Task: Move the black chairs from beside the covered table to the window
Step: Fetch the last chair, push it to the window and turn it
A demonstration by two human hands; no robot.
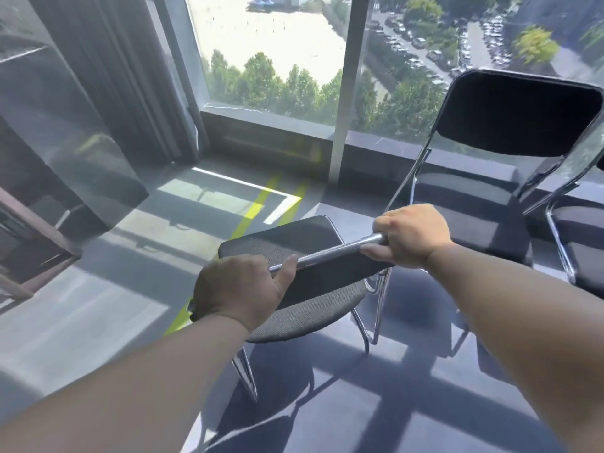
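A black chair point(294, 243) with a chrome frame stands just in front of me, its seat pointing toward the window point(274, 60). My left hand point(238, 289) grips the left end of its chrome top bar. My right hand point(411, 237) grips the right end of the same bar. A second black chair point(519, 116) stands to the right, close to the window sill, its backrest toward me. The edge of a third black chair point(585, 250) shows at the far right.
A grey curtain point(108, 76) hangs at the left of the window. A dark wooden piece of furniture point(29, 223) sits at the left edge. Yellow lines point(258, 207) mark the grey floor between the chair and the low sill point(268, 138).
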